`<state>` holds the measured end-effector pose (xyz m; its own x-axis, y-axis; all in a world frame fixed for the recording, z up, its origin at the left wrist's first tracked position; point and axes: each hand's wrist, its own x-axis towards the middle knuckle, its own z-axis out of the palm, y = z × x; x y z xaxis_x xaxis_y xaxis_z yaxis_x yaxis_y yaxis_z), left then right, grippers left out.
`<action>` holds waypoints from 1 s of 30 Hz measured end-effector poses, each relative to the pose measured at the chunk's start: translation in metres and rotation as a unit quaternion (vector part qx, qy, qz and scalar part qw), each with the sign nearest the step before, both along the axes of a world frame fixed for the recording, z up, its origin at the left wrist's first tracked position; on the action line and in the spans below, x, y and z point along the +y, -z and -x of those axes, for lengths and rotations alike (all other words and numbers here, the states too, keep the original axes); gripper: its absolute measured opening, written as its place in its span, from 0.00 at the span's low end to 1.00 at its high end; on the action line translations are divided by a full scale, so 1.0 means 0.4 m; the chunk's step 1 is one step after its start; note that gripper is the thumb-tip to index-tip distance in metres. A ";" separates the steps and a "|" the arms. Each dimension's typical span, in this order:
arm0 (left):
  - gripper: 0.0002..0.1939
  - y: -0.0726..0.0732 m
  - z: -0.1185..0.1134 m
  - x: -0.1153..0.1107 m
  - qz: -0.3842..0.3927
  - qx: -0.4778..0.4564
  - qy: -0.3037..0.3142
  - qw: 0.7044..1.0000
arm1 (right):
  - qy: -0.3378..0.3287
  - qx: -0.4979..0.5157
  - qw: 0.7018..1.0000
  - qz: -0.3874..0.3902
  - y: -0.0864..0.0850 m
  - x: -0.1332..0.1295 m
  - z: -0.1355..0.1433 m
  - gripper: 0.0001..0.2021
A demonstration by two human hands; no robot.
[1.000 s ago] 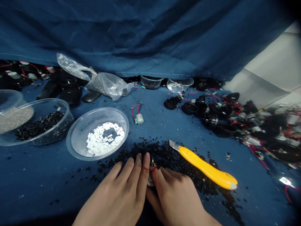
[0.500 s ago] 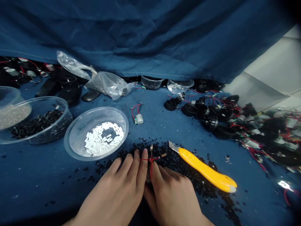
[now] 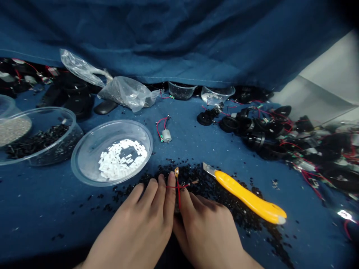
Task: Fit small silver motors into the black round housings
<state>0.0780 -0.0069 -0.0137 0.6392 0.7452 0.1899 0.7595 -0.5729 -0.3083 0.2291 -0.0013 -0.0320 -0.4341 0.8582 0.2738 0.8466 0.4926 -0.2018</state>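
Observation:
My left hand (image 3: 140, 218) and my right hand (image 3: 207, 222) meet low in the middle, fingers closed from both sides around a small part with red wires (image 3: 178, 192). Its body is mostly hidden under the fingers. Thin red wires cross between my fingertips, and a small copper-coloured tab (image 3: 176, 172) sticks up at the far end. Around the fingertips lie many tiny black bits (image 3: 190, 172). To the right rests a yellow utility knife (image 3: 246, 195), its blade pointing toward the upper left and touched by neither hand.
Behind the hands lies a small silver motor (image 3: 166, 135) with red wires. A clear bowl (image 3: 75, 160) holds white pieces, and another bowl (image 3: 73, 118) holds black pieces. Black housings and wired parts (image 3: 258, 142) are heaped at right. A plastic bag (image 3: 126, 91) lies at the back.
The copper-coloured tab has shifted slightly left and now shows its flatter face. Both hands stay closed around the wired part. The view has tilted a little.

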 end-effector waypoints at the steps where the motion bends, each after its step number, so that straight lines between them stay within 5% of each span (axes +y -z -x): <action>1: 0.31 0.001 -0.002 0.003 0.001 0.003 -0.004 1.000 | -0.002 -0.002 1.000 0.008 -0.001 0.001 -0.002 0.01; 6: 0.29 0.011 -0.002 0.007 0.008 0.003 -0.017 1.000 | -0.041 0.022 0.997 0.054 -0.004 0.002 -0.011 0.06; 24: 0.21 0.021 0.013 -0.003 0.000 -0.019 -0.004 1.000 | -0.051 0.044 0.998 -0.012 0.012 0.000 -0.014 0.05; 30: 0.22 0.010 0.020 -0.001 0.011 -0.030 0.008 0.999 | -0.081 0.127 0.989 0.009 0.022 0.005 -0.020 0.09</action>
<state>0.0698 -0.0072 -0.0179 0.6395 0.7393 0.2110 0.7665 -0.5917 -0.2498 0.2372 0.0007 -0.0409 -0.4853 0.7890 0.3768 0.6782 0.6117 -0.4073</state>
